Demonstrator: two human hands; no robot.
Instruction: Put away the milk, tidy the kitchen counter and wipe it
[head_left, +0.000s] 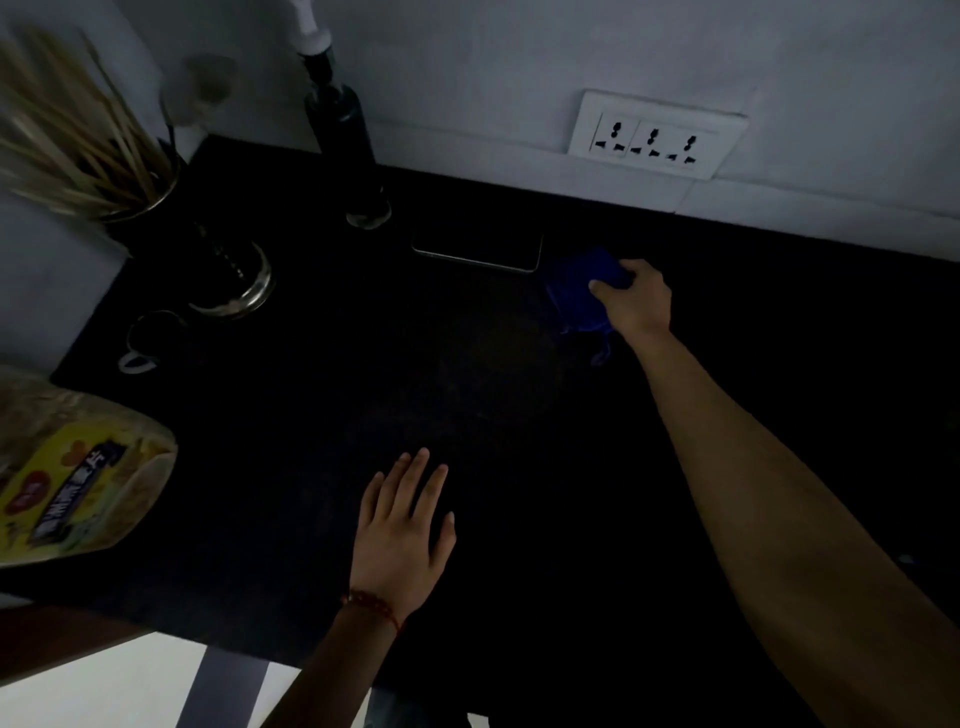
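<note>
The scene is dim. A black kitchen counter (467, 389) fills the view. My right hand (636, 301) reaches to the back of the counter and is closed on a dark blue cloth (579, 293), pressed flat on the surface near the wall. My left hand (402, 535) lies flat on the counter near its front edge, fingers apart and empty, with a red bead bracelet at the wrist. No milk shows in this view.
A phone (475, 249) lies left of the cloth. At the back left stand a dark bottle (343, 140), a chopstick holder (130, 182) and a glass jar (228, 280). A packet with a yellow label (72, 483) sits at the left. A wall socket (654, 135) is behind.
</note>
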